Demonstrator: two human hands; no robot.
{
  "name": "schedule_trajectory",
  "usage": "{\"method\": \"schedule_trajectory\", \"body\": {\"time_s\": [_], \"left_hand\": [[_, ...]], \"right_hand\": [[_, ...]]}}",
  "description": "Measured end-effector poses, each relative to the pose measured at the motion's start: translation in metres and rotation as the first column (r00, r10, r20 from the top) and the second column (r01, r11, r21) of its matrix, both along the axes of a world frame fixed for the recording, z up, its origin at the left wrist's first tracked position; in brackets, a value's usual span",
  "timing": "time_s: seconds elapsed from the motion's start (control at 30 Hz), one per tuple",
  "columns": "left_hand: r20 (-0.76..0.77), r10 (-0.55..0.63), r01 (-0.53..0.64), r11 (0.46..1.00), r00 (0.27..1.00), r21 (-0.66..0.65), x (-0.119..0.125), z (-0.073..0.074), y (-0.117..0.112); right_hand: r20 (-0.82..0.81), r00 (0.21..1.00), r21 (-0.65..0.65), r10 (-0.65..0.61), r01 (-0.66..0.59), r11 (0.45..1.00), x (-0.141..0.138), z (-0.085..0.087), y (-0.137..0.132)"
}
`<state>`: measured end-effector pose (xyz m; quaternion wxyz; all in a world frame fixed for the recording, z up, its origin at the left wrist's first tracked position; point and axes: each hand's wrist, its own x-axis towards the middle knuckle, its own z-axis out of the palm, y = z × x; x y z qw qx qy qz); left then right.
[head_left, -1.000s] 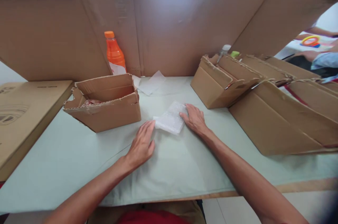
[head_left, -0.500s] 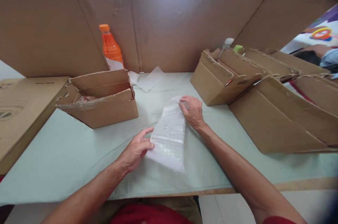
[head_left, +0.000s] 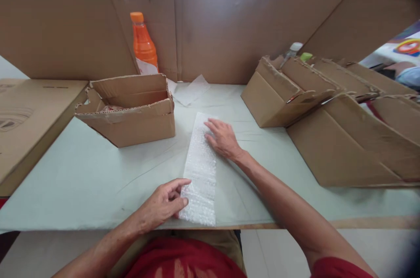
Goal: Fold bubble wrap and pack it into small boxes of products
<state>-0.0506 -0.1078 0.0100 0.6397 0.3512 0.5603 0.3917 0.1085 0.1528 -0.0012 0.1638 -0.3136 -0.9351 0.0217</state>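
Observation:
A long strip of white bubble wrap [head_left: 201,168] lies unfolded on the pale green table top [head_left: 82,182], running from mid-table to the near edge. My right hand [head_left: 222,138] rests flat on its far end, fingers stretched out. My left hand [head_left: 164,203] pinches the strip's near left edge between thumb and fingers.
An open cardboard box [head_left: 131,109] with something pinkish inside stands left of the strip, an orange bottle [head_left: 143,46] behind it. More torn boxes [head_left: 278,94] lie at right. Cardboard walls [head_left: 213,15] close the back. A flat carton [head_left: 26,116] lies far left. Another person's arm [head_left: 407,72] shows far right.
The bubble wrap was a folded wad under both hands. My left hand drew its end toward me, unfolding it into a long strip, while my right hand stayed on the far end.

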Motion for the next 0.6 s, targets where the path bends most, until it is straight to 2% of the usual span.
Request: {"method": "schedule_trajectory", "body": {"time_s": [0.1, 0.2, 0.27, 0.4, 0.47, 0.53, 0.6], "left_hand": [[0.060, -0.001, 0.005, 0.998, 0.998, -0.059, 0.002, 0.004, -0.001], [0.182, 0.101, -0.079, 0.989, 0.978, -0.124, 0.003, 0.011, 0.002], [0.274, 0.159, -0.114, 0.978, 0.948, -0.173, 0.003, 0.015, 0.006], [0.436, 0.238, -0.139, 0.959, 0.868, -0.245, -0.002, 0.020, 0.023], [0.484, 0.264, -0.144, 0.952, 0.834, -0.269, -0.004, 0.021, 0.033], [0.502, 0.293, -0.160, 0.943, 0.814, -0.291, -0.005, 0.022, 0.042], [0.498, 0.329, -0.181, 0.929, 0.802, -0.323, -0.005, 0.022, 0.048]], "right_hand": [[0.044, 0.998, -0.129, 0.047, -0.041, 0.991, -0.001, -0.003, -0.012], [-0.098, 0.995, -0.210, -0.029, 0.008, 0.978, 0.010, 0.000, -0.021], [-0.187, 0.982, -0.290, -0.030, -0.026, 0.957, 0.025, 0.008, -0.033], [-0.247, 0.968, -0.518, 0.030, -0.159, 0.840, 0.060, 0.029, -0.068], [-0.295, 0.955, -0.573, -0.018, -0.162, 0.803, 0.071, 0.035, -0.086], [-0.373, 0.922, -0.529, -0.106, -0.118, 0.840, 0.078, 0.036, -0.101], [-0.450, 0.881, -0.399, -0.144, -0.055, 0.916, 0.080, 0.033, -0.113]]}}
